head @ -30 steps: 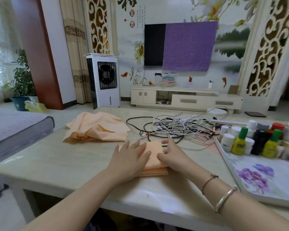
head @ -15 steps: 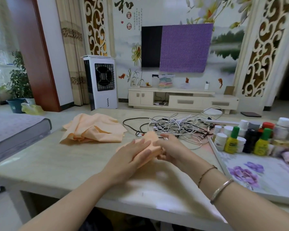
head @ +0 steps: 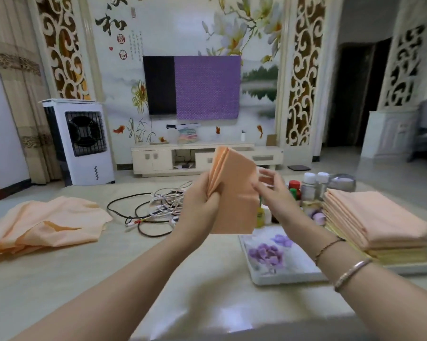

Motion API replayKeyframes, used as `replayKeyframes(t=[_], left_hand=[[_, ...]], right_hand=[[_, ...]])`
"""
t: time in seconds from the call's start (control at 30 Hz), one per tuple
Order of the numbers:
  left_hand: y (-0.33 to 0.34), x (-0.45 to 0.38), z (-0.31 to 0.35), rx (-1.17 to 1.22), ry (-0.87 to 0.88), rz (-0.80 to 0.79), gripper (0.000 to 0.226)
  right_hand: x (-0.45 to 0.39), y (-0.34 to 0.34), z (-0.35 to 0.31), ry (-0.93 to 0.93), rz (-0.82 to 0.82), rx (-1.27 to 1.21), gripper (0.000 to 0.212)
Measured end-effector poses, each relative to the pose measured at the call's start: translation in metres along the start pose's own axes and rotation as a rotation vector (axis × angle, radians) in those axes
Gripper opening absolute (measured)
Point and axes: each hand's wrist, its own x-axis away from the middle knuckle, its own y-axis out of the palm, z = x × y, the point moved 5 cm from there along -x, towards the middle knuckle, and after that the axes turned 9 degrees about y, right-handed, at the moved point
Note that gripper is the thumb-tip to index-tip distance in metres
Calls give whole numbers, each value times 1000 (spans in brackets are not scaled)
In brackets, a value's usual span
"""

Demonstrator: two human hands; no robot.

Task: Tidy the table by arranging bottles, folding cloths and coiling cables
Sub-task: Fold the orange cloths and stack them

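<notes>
Holding folded cloth point(head: 234, 193) upright, left hand point(head: 200, 200) pinching, right hand point(head: 274, 190) loosely steadying; I see stack point(head: 377, 217) lying rightward.

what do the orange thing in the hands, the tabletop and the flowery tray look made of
Folded cloth: thin woven fabric, matte; it creases sharply and shows layered edges where the left hand grips it.
Table: likely polished stone or a glossy laminate; beige veining and bright reflections.
Tray: probably plastic or melamine, smooth, with printed purple flowers; I cannot be sure.
</notes>
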Motion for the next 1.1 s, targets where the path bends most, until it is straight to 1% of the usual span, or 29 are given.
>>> replayKeyframes(t=[0.07, 0.13, 0.2, 0.23, 0.27, 0.3, 0.37, 0.4, 0.47, 0.53, 0.6, 0.67, 0.7, 0.73, 0.77, 0.83, 0.9, 0.97, 1.03, 1.1], left_hand=[[36, -9, 6, 175, -67, 10, 19], [76, -17, 5, 314, -182, 1, 21], [120, -26, -1, 422, -302, -42, 12], [147, -31, -2, 456, -364, -81, 21], [163, -34, -3, 453, -420, -130, 34], [186, -39, -3, 454, -468, -197, 40], [224, -47, -2, 394, -545, -293, 36], [236, -50, -1, 373, -581, -311, 32], [257, -53, 2, 405, -642, -345, 23], [264, -51, 4, 386, -681, -372, 13], [274, -46, 3, 278, -718, -418, 6], [277, -42, 0, 157, -706, -463, 10], [280, -41, -3, 151, -703, -469, 12], [280, -40, -5, 166, -705, -467, 14], [281, -39, -6, 186, -708, -463, 17], [280, -38, -8, 220, -709, -448, 21], [275, -33, -11, 216, -716, -460, 24], [265, -27, -15, 211, -728, -483, 28], [251, -21, -17, 208, -745, -489, 26], [233, -19, -19, 208, -746, -472, 22]], right_hand=[[-4, -37, 10, 41, 36, -4, 45], [-10, -73, 17, 82, 109, 2, 43], [-16, -112, 19, 63, 212, 20, 40], [-19, -138, 19, 51, 275, 48, 37], [-22, -154, 20, 44, 314, 86, 37], [-25, -177, 22, 52, 353, 132, 38], [-35, -220, 30, 95, 419, 226, 43], [-40, -236, 33, 119, 438, 276, 48], [-46, -265, 39, 190, 474, 381, 49], [-52, -276, 45, 248, 448, 497, 45], [-56, -284, 53, 277, 424, 677, 45], [-59, -281, 59, 240, 413, 961, 47], [-59, -277, 57, 174, 427, 1085, 47], [-59, -267, 51, 75, 431, 1123, 45], [-57, -256, 45, -20, 395, 1071, 43], [-56, -236, 42, -132, 241, 939, 42], [-54, -221, 57, -97, 97, 1040, 43], [-47, -215, 81, 39, -16, 1159, 45], [-42, -217, 96, 110, -53, 1201, 46], [-41, -217, 89, 60, -19, 1204, 46]])
